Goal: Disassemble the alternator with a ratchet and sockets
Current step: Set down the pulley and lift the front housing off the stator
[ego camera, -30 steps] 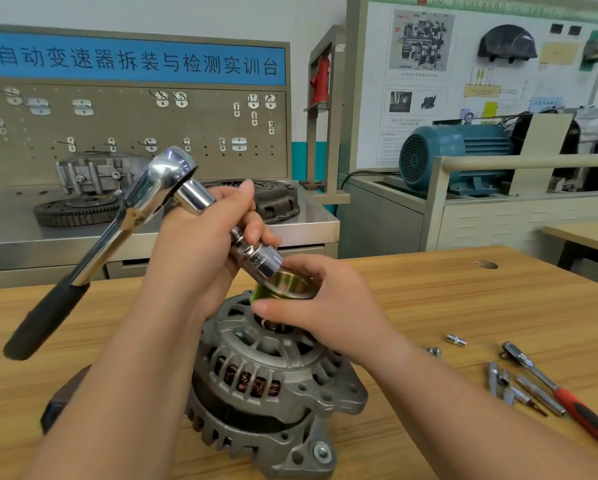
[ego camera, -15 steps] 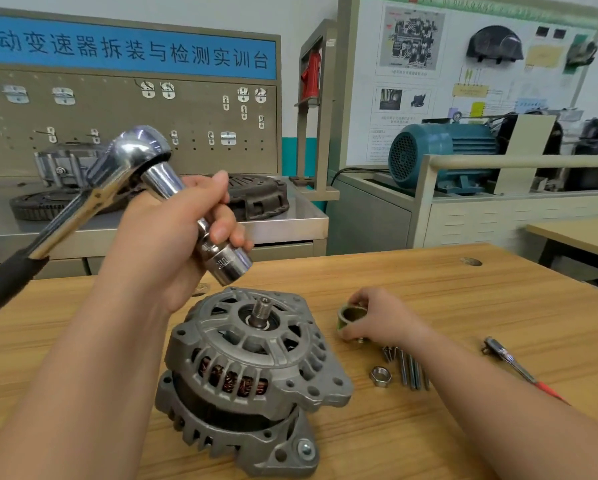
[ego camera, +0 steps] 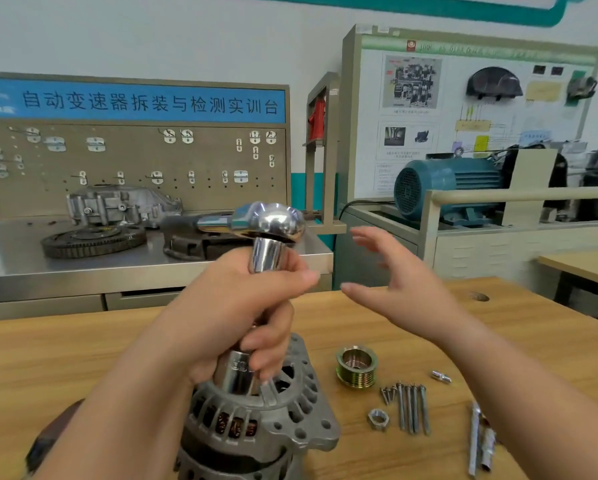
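The grey alternator (ego camera: 269, 427) stands on the wooden table (ego camera: 83, 358), shaft end up. My left hand (ego camera: 235, 306) grips the extension bar of the chrome ratchet (ego camera: 273, 223), held upright, with its socket (ego camera: 237, 374) down over the alternator's centre. The ratchet handle points away to the left and is blurred. My right hand (ego camera: 394, 282) hovers open to the right of the ratchet, holding nothing. The brass-coloured pulley (ego camera: 356, 365) lies on the table right of the alternator.
A hex nut (ego camera: 378, 418), several long bolts (ego camera: 411, 407) with small screws, a small pin (ego camera: 441, 376) and sockets (ego camera: 481, 441) lie on the table to the right. Behind stand a steel bench (ego camera: 83, 268) with gearbox parts and a teal motor (ego camera: 446, 188).
My right hand set the pulley down on the table, let go and rose open beside the ratchet. My left hand turned the ratchet upright and lowered the socket onto the alternator's centre.
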Available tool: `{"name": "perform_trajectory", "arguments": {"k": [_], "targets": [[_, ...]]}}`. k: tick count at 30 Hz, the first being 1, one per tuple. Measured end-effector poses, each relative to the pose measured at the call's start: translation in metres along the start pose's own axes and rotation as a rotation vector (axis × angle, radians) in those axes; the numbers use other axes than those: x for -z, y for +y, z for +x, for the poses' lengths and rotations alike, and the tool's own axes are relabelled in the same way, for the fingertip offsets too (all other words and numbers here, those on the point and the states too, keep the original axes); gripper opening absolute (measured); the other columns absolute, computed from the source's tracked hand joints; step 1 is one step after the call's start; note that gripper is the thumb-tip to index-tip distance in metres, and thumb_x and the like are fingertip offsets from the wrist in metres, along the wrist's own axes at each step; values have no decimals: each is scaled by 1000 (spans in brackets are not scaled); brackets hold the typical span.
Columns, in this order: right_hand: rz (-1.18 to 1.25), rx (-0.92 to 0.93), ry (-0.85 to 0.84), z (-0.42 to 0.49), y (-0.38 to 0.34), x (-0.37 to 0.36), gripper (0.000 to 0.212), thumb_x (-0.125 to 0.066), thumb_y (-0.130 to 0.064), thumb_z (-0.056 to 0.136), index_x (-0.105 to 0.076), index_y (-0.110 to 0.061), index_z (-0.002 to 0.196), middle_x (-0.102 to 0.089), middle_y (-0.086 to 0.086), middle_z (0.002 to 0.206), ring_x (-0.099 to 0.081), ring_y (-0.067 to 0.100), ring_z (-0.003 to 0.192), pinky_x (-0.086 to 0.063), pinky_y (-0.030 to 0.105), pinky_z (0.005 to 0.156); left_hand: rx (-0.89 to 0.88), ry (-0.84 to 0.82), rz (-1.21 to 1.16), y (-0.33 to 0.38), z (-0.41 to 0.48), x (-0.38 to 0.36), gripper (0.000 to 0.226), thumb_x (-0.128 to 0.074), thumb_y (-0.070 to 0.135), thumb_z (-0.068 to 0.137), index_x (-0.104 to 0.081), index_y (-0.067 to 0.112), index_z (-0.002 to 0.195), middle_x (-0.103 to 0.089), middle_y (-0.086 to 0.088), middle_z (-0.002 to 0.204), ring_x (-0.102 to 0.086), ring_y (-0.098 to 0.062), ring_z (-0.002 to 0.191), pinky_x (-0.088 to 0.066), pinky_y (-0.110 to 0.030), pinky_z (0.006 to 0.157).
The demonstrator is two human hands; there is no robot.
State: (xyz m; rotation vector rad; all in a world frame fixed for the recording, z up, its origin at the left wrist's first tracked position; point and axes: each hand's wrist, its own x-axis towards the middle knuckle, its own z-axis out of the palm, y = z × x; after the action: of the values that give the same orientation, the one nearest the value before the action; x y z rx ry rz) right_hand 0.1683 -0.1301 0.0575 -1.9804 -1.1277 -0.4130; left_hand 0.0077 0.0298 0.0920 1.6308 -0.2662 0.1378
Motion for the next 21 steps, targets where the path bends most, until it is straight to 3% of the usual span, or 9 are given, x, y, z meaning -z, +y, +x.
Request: {"name": "perform_trajectory", "arguments": {"k": [3, 5, 7, 8, 10, 13, 15, 17, 21], "targets": [[39, 273, -13, 2, -46, 31, 80, -69, -48, 76, -28, -43, 145, -34, -28, 145, -27, -12, 136, -25, 15, 111, 21, -271, 124, 18, 1, -17, 33, -62, 17, 88, -38, 1, 73, -40, 2, 35, -38, -10, 25, -40, -19, 37], [-81, 401, -67, 5, -68, 46, 74, -71, -40, 79, -30, -47, 140, -29, -26, 150, -20, -7, 142, -18, 15, 116, -17, -308, 346, 32, 2, -26, 29, -62, 14, 88, -41, 3, 72, -47, 3, 39, -43, -10, 27, -39, -19, 37], [-197, 400, -132, 4, -79, 59, 53, -72, -32, 83, -44, -47, 126, -40, -18, 148, -36, 5, 138, -31, 24, 112, -85, -255, 545, 46, 2, -32, 23, -67, 17, 87, -51, 7, 75, -53, 2, 42, -49, -10, 31, -41, -19, 38], [-131, 378, -128, -2, -79, 63, 39, -72, -26, 85, -54, -42, 115, -58, -14, 131, -53, 7, 121, -43, 24, 98, -114, -218, 596, 51, 3, -35, 19, -68, 19, 87, -55, 8, 78, -55, 2, 43, -51, -11, 32, -42, -20, 40], [86, 281, -98, -19, -77, 70, 21, -71, -23, 84, -59, -35, 95, -66, -13, 82, -64, 6, 75, -51, 24, 67, -136, -112, 650, 53, 8, -38, 16, -69, 22, 86, -60, 10, 83, -56, 1, 44, -52, -13, 34, -45, -23, 43], [362, -8, -257, -39, -68, 70, 16, -70, -24, 84, -62, -17, 96, -55, -4, 54, -50, 11, 41, -44, 23, 41, -120, 1, 725, 42, 15, -47, 22, -69, 32, 83, -63, 13, 91, -57, 1, 45, -51, -12, 36, -45, -22, 44], [718, -233, -394, -49, -60, 71, 28, -71, -18, 80, -54, -4, 98, -46, -1, 52, -40, 11, 39, -35, 20, 34, -129, 10, 713, 31, 18, -52, 25, -66, 33, 86, -63, 11, 97, -55, 4, 44, -49, -10, 35, -43, -21, 44], [1031, -382, -498, -58, -53, 72, 34, -73, -30, 74, -55, -10, 95, -45, 2, 58, -38, 9, 41, -30, 16, 32, -141, 43, 751, 20, 18, -54, 25, -64, 32, 88, -62, 10, 98, -53, 6, 43, -49, -9, 35, -41, -18, 42], [1255, -529, -525, -73, -44, 67, 34, -52, -45, 88, -61, -15, 101, -50, 3, 62, -36, 7, 38, -27, 15, 31, -131, 57, 813, 5, 16, -61, 28, -62, 32, 90, -61, 8, 105, -51, 10, 47, -46, -4, 37, -38, -15, 40]]}}
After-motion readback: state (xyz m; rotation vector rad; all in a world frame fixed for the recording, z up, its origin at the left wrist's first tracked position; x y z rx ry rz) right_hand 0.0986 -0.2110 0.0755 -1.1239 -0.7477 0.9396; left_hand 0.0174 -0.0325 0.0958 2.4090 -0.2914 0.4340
